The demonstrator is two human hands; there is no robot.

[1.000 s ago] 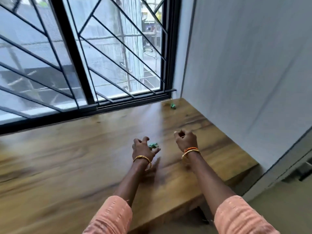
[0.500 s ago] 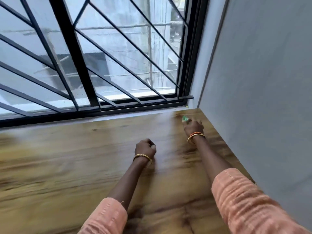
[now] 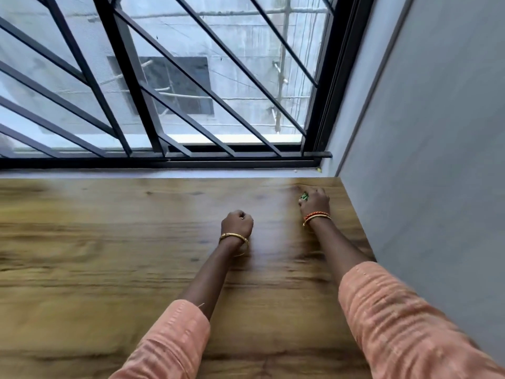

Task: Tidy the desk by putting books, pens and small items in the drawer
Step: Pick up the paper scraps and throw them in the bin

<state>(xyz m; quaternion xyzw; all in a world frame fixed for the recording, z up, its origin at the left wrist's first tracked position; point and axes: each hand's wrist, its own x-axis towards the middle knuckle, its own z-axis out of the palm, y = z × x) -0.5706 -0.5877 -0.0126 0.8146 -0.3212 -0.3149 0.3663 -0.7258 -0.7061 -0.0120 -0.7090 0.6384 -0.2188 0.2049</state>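
Wooden desk [image 3: 109,255] fills the lower frame, grain blurred by motion. Black window grille [image 3: 153,86] spans the top, with a grey building outside. Grey wall [image 3: 437,160] runs down the right side and meets the desk's right edge.

My left hand [image 3: 237,223] sits at centre frame, knuckles up, fingers curled into a fist low over or on the desk; I can't tell if it touches. Whatever is inside the fist is hidden, so I can't tell if it holds anything. Gold bangle [image 3: 233,237] on that wrist, peach sleeve [image 3: 169,340] at bottom centre.

My right hand [image 3: 314,201] is stretched to the far right corner of the desk, centre right of frame, close to the wall and window sill. Fingers bent down onto the wood, closing round a small green item [image 3: 304,197] that peeks out at the hand's left edge, by the thumb. Item is too small and blurred to say what it is; it's at desk level, under my fingertips. Orange and gold bangles [image 3: 317,218] on that wrist, peach sleeve [image 3: 404,324] at lower right.

Hands are well apart, left nearer me, right further up the frame.
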